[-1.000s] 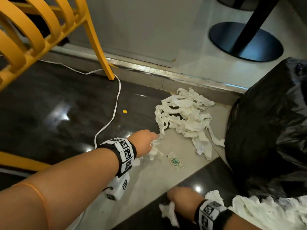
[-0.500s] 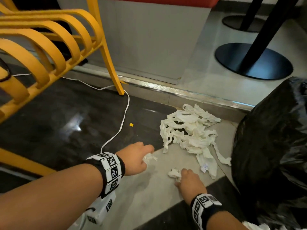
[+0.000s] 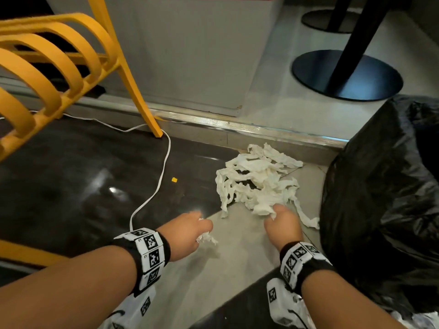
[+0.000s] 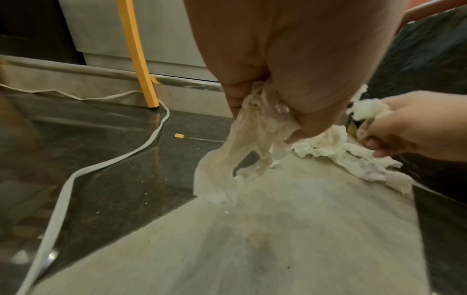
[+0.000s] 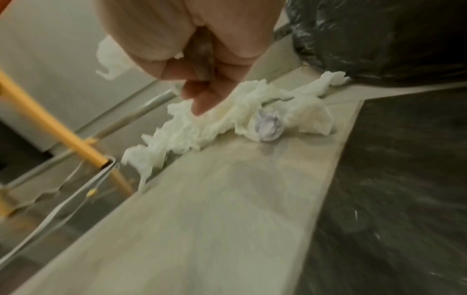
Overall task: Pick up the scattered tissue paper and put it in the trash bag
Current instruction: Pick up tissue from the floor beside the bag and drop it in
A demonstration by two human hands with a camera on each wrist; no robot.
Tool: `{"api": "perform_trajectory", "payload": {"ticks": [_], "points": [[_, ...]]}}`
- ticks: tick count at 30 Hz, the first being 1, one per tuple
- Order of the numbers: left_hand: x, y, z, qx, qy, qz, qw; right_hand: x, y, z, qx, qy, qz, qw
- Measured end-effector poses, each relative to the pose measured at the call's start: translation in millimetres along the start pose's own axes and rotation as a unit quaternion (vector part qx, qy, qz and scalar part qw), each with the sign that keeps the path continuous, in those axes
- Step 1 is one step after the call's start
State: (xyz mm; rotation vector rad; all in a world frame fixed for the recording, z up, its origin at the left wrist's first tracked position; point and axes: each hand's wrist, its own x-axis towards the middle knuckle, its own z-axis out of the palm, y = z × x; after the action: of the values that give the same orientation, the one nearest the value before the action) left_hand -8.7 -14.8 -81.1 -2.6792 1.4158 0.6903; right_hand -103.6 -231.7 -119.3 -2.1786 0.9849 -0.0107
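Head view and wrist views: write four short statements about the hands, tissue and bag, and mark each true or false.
1. The left hand holds a wad of white tissue. True.
2. The big heap of torn white tissue strips lies inside the black plastic trash bag. False: it lies on the floor beside the bag.
3. The right hand is at the heap's near edge. True.
4. The white cable lies across the heap. False: it runs left of it, apart.

Tissue pile (image 3: pixel 256 184): crumpled soft white paper. Trash bag (image 3: pixel 380 198): glossy black plastic (wrinkled). Dark floor (image 3: pixel 71 181) polished, reflective; pale tile (image 3: pixel 237 245) matt. Threshold strip (image 3: pixel 261 129) brushed metal.
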Motion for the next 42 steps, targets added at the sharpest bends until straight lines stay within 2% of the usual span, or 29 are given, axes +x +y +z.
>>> {"api": "perform_trajectory", "payload": {"ticks": [3, 5, 7, 10, 11, 13, 16, 19, 21, 25, 29, 34, 37, 40, 42], "points": [[-2, -5, 3, -0.006, 0.001, -0.002, 1.0, 20, 2, -5, 0.038, 0.053, 0.004, 0.998], [-6, -11, 8, -0.009, -0.004, -0.007, 1.0, 31, 7, -4, -0.013, 0.049, -0.036, 0.998], [-12, -18, 12, -0.013, -0.015, -0.016, 1.0, 39, 12, 0, -0.134, 0.004, -0.08, 0.988], [-20, -26, 16, -0.018, -0.028, -0.031, 0.999, 44, 23, 15, -0.271, -0.125, -0.078, 0.951], [-22, -28, 17, -0.017, -0.033, -0.033, 0.999, 42, 28, 20, -0.297, -0.137, -0.078, 0.942], [-24, -30, 17, -0.015, -0.039, -0.04, 0.998, 37, 35, 27, -0.299, -0.117, -0.094, 0.942], [-19, -28, 16, -0.011, -0.037, -0.037, 0.999, 37, 34, 26, -0.232, -0.114, -0.07, 0.964], [-12, -21, 14, -0.002, -0.041, -0.031, 0.999, 42, 20, 10, -0.113, -0.068, -0.006, 0.991], [-6, -16, 12, 0.003, -0.037, -0.023, 0.999, 46, 8, -6, -0.05, -0.046, 0.017, 0.998], [1, -5, 8, 0.002, -0.033, -0.015, 0.999, 49, -14, -34, 0.021, 0.002, -0.009, 1.0], [1, 5, 4, 0.013, -0.026, -0.004, 1.0, 49, -26, -46, 0.047, -0.016, -0.046, 0.998], [-2, 19, -3, 0.033, -0.019, 0.007, 0.999, 41, -47, -72, 0.137, -0.008, -0.064, 0.988], [-4, 26, -11, 0.038, -0.025, 0.002, 0.999, 30, -67, -111, 0.232, 0.059, -0.103, 0.965], [-4, 32, -17, 0.042, -0.025, 0.006, 0.999, 15, -87, -165, 0.257, 0.137, -0.135, 0.947], [-3, 37, -21, 0.055, -0.015, 0.014, 0.998, 4, -95, -206, 0.334, 0.167, -0.16, 0.913]]}}
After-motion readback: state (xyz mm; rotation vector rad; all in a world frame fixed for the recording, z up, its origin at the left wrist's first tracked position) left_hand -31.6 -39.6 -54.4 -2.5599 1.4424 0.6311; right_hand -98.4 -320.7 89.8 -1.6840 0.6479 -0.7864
